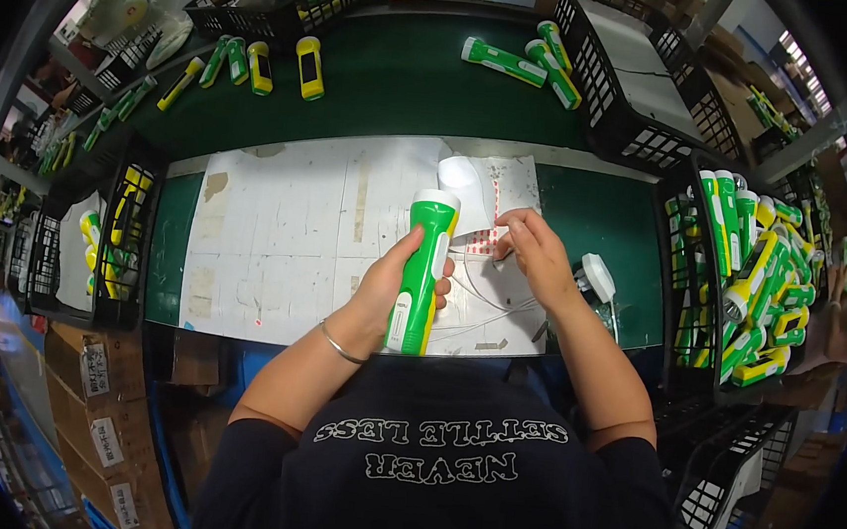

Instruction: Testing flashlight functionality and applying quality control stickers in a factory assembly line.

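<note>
My left hand is wrapped round a green flashlight with a white head and yellow edging, held tilted with its head pointing away from me. To its right, my right hand has its fingers pinched at the edge of a sticker sheet with rows of small red marks. Part of that white sheet curls up behind the flashlight's head. What exactly lies between the right fingertips is too small to tell. Under both hands, white paper covers the bench.
A black crate heaped with flashlights stands at the right, another crate at the left. Several flashlights lie on the green surface beyond. A white-headed device sits by my right forearm, with thin white cable near it.
</note>
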`<state>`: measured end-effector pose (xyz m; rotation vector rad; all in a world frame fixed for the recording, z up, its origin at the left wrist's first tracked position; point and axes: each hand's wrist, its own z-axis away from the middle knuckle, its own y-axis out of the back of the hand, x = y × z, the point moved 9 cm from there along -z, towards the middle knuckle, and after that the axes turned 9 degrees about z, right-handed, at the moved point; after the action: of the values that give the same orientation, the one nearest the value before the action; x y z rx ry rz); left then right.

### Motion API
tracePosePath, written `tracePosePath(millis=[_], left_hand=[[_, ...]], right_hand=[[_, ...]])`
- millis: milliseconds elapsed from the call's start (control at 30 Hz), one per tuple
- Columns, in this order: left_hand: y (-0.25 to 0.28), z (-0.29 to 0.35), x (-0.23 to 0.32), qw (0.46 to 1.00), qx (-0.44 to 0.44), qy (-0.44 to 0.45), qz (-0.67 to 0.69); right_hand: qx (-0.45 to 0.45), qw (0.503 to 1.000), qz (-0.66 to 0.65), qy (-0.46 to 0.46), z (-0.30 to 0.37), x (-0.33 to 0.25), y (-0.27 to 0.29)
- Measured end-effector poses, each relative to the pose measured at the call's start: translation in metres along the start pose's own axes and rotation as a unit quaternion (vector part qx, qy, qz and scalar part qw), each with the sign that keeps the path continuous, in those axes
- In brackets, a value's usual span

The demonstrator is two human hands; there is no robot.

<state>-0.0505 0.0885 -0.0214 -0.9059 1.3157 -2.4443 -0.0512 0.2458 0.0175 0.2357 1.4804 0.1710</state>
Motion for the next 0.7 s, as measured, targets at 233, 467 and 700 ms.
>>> tracePosePath(millis=[233,467,700], left_hand=[[-0.009,-0.006,0.000,0.999,-0.046,0.016,0.001],[-0.016,0.003,0.000,0.998,-0.065,0.005,-0.002],[-0.061,0.031,0.040,0.674,-0.073,-0.307,-0.668]], right_hand=[[0.002,1.000,-0.003,-0.006,0.001,0.005,0.006],[-0.012,1.000,-0.017,-0.008,0.002,0.001,0.003],[-0.135,0.986,0.074,0.060,0.008,-0.036,-0.012]])
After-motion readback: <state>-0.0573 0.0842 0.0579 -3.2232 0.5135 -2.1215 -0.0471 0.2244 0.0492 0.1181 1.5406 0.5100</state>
